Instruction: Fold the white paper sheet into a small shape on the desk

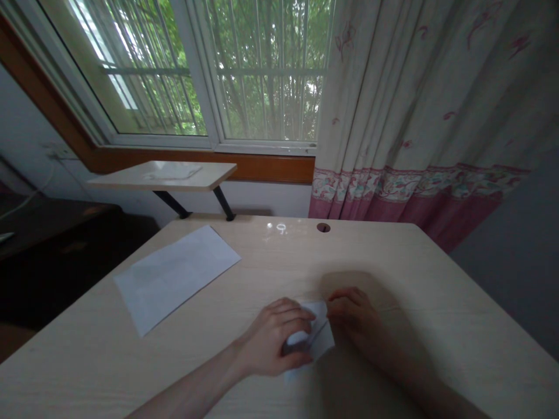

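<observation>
A small folded piece of white paper (322, 343) lies on the table in front of me, with a crease running slantwise across it. My left hand (279, 337) bends over its left part, fingertips and thumb pressed on the paper. At the paper's upper right corner, my right hand (356, 314) has its fingers drawn together and pinches the edge. The palm side of the right hand is turned away, and the left hand covers part of the folds.
To the left lies a large sheet of white paper (177, 276). A raised shelf (209, 177) on black legs stands at the table's back left, bearing something white and flat. The pale wooden table (262, 262) has a round cable hole (324, 227). Behind are a window and a curtain (393, 116).
</observation>
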`<action>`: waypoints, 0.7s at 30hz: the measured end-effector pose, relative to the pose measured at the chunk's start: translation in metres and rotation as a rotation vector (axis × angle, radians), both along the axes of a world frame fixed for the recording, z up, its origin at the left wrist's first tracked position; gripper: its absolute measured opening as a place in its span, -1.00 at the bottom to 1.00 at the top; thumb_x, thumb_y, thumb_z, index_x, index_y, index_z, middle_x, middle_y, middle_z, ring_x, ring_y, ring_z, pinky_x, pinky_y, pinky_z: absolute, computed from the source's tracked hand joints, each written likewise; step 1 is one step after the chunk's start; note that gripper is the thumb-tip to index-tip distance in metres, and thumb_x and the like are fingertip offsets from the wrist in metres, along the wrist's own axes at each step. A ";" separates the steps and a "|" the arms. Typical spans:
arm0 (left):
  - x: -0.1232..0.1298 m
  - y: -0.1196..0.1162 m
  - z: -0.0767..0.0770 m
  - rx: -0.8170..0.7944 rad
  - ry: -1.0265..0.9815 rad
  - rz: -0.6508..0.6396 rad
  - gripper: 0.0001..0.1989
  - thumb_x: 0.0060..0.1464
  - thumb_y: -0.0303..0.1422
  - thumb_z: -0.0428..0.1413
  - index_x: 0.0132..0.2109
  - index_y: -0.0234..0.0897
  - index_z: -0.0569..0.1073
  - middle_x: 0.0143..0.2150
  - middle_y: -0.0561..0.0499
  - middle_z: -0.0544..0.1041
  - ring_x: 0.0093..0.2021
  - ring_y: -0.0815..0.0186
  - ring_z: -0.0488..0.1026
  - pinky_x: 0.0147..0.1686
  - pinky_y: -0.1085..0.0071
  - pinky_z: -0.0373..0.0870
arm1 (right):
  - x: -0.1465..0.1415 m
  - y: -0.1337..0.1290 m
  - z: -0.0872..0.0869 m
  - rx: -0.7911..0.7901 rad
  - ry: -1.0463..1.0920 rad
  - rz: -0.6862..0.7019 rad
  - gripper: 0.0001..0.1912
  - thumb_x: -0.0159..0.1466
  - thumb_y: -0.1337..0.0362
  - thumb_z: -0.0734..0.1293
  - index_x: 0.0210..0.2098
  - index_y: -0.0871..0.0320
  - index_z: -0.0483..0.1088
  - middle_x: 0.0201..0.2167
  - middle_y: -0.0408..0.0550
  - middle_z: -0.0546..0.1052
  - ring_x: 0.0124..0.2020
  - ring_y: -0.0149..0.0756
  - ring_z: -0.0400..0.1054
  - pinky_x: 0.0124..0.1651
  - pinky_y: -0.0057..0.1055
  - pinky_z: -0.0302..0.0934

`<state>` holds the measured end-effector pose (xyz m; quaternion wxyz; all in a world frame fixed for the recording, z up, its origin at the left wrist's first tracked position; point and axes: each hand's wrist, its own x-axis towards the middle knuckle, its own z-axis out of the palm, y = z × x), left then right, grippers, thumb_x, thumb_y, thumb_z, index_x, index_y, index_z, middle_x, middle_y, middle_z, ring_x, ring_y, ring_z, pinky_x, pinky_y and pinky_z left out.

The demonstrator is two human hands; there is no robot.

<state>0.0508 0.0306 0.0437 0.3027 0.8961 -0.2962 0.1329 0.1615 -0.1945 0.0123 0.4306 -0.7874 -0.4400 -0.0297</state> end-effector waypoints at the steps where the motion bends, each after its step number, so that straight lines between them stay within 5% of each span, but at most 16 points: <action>1: 0.000 0.001 0.000 -0.014 0.004 -0.009 -0.61 0.22 -0.01 -0.01 -0.13 -0.25 0.44 -0.02 -0.11 0.54 -0.06 0.17 0.48 -0.02 0.20 0.35 | -0.001 0.000 0.001 -0.016 -0.038 0.007 -0.82 0.25 0.33 0.26 -0.33 -0.02 0.51 -0.20 -0.04 0.52 -0.13 -0.14 0.37 -0.04 -0.16 0.25; 7: 0.001 0.001 0.002 -0.078 -0.059 -0.024 -0.51 0.12 0.11 0.02 -0.11 -0.24 0.38 -0.02 -0.13 0.52 -0.05 0.11 0.45 -0.04 0.16 0.34 | -0.004 -0.001 0.004 0.046 0.027 -0.023 -0.82 0.27 0.36 0.20 -0.28 0.02 0.42 -0.20 -0.02 0.53 -0.12 -0.14 0.39 -0.05 -0.15 0.28; 14: -0.002 -0.005 -0.007 -0.121 -0.217 0.149 -0.89 0.14 -0.45 0.07 -0.15 -0.25 0.41 -0.25 -0.07 0.53 -0.21 0.23 0.45 -0.21 0.31 0.37 | -0.009 -0.001 -0.002 0.092 0.233 -0.136 -0.85 0.30 0.25 0.18 -0.22 0.02 0.38 -0.24 -0.03 0.50 -0.16 -0.16 0.41 -0.05 -0.19 0.31; 18: 0.000 -0.002 -0.012 -0.278 -0.212 0.246 -0.93 0.21 -0.42 0.09 -0.16 -0.26 0.46 -0.26 -0.07 0.52 -0.23 0.26 0.46 -0.25 0.37 0.40 | -0.008 -0.001 -0.004 0.072 0.258 -0.235 -0.85 0.26 0.17 0.25 -0.20 0.04 0.37 -0.22 -0.01 0.49 -0.16 -0.13 0.41 -0.06 -0.14 0.33; 21: 0.002 -0.001 -0.013 -0.442 -0.158 0.316 -0.94 0.21 -0.39 0.13 -0.22 -0.27 0.48 -0.27 -0.05 0.51 -0.26 0.30 0.47 -0.28 0.42 0.41 | -0.005 0.000 0.000 0.065 0.234 -0.179 -0.81 0.22 0.18 0.28 -0.17 0.03 0.41 -0.18 0.00 0.51 -0.11 -0.09 0.40 -0.02 -0.09 0.30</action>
